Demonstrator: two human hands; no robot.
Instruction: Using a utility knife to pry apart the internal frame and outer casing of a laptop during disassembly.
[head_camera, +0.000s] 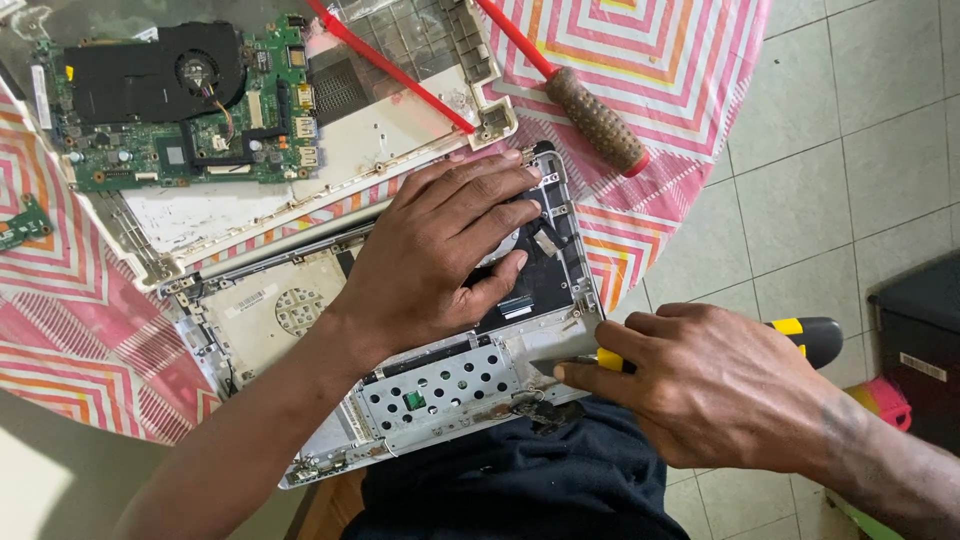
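— While the green motherboard (180, 105) lay loose on the white laptop cover (300, 190) at the far left, did anything about it worry you?

— A little; it sat bare on the cover near the edge of the striped tablecloth (60, 330), and a knock of the forearm could, I judged, have slid it off; the small green board (22, 222) beside it was just as exposed.

— And the left hand (440, 255)?

— It was pressed flat, fingers spread, on the dark hard drive (530, 265) inside the open laptop chassis (440, 385); it gripped nothing, only held things down; too much weight there might have flexed the drive or its connector.

— The chassis itself?

— It overhung the table edge toward the person's lap; if that hand had lifted, the shell might have tipped.

— And the right?

— The right hand (700, 385) was closed around a yellow-and-black screwdriver (800, 335), tip against the metal bracket at the chassis's near edge; I could not see whether it sat in a screw head; a slip could have gouged the board or stabbed the left fingers; a freed screw might have fallen to the tiled floor (860, 130).

— The red-handled screwdriver (590, 115)?

— Lying idle on the cloth at the far right, near the rim; it could have rolled off.
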